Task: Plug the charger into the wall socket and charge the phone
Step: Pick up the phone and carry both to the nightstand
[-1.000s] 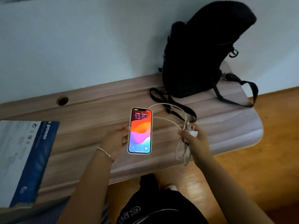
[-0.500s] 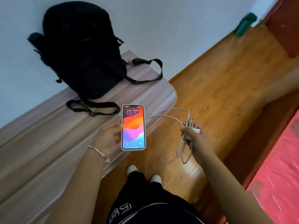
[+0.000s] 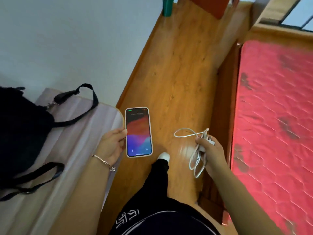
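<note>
The charger sits at right of centre in the frame, clenched in the right hand, its prongs poking up and right out of the fist while the white cable loops out to the left and dangles below the fist. The phone is at centre frame, grasped along its left edge by the left hand, screen lit, long axis running up the frame. The two are well apart, and the cable does not seem to reach the phone. No wall socket shows anywhere, so the right hand, already on the charger, is the one to plug in once a socket is found. Against the earlier frames, the view has swung off the desk: the bag now lies at the left edge, bare floor fills the middle and a red mattress the right, and the screen looks dimmer.
</note>
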Action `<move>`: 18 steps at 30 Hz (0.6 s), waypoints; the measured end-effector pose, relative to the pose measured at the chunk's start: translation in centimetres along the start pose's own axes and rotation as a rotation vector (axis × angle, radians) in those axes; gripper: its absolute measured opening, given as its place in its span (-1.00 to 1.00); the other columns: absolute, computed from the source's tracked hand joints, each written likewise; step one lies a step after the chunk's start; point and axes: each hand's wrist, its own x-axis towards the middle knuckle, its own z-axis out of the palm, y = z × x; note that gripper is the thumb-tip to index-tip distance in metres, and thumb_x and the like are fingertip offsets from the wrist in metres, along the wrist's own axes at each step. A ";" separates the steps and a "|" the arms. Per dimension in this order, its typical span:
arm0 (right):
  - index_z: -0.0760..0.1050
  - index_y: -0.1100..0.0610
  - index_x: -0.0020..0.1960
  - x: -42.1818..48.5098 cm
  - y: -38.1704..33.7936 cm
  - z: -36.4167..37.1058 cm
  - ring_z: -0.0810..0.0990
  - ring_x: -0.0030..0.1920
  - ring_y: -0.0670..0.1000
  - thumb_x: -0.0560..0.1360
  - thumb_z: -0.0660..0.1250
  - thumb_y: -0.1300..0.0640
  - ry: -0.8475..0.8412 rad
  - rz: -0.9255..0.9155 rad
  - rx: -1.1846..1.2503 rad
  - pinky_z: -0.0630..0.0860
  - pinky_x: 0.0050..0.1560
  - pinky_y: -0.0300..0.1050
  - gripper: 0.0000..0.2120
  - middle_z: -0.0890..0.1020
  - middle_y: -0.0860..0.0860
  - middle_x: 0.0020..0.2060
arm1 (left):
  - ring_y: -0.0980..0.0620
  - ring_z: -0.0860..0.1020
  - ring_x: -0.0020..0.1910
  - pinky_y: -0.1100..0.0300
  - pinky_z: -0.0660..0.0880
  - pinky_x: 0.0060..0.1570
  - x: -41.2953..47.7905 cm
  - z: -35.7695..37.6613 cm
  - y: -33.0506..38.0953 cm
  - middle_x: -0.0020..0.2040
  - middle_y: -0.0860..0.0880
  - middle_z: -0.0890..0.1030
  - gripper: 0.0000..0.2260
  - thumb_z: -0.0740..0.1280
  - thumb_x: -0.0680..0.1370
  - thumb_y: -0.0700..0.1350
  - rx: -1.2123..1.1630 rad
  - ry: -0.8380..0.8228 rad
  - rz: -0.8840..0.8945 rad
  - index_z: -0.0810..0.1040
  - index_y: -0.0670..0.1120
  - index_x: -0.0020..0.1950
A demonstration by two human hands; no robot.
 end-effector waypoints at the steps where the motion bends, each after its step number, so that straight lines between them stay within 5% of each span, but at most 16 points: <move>1: 0.51 0.05 -0.27 0.7 -0.3 -0.3 0.51 -0.44 -0.09 0.39 0.39 0.28 0.020 -0.002 0.015 0.44 -0.32 -0.11 -0.84 0.54 -0.08 -0.48 | 0.05 0.68 -0.14 0.15 0.60 -0.13 1.0 0.7 0.6 -0.13 -0.04 0.72 -0.82 0.19 0.59 -0.24 0.025 -0.025 -0.010 0.56 -0.18 0.09; 5: 0.53 0.04 -0.25 3.9 -2.0 -1.0 0.53 -0.43 -0.09 0.32 0.43 0.21 0.096 0.001 0.044 0.46 -0.36 -0.13 -0.89 0.56 -0.05 -0.43 | -0.12 0.61 0.11 -0.08 0.57 0.06 5.3 3.6 3.5 0.14 -0.10 0.64 -0.76 0.25 0.58 -0.12 0.109 -0.082 -0.036 0.55 -0.11 0.21; 18: 0.49 0.18 -0.10 13.2 -7.9 -0.5 0.48 -0.37 -0.03 0.39 0.38 0.27 0.257 0.008 0.088 0.44 -0.32 -0.14 -0.88 0.52 0.04 -0.34 | -0.12 0.62 0.09 -0.10 0.56 0.09 15.6 12.7 10.6 0.13 -0.11 0.64 -0.78 0.25 0.57 -0.11 0.284 -0.225 -0.126 0.54 -0.10 0.19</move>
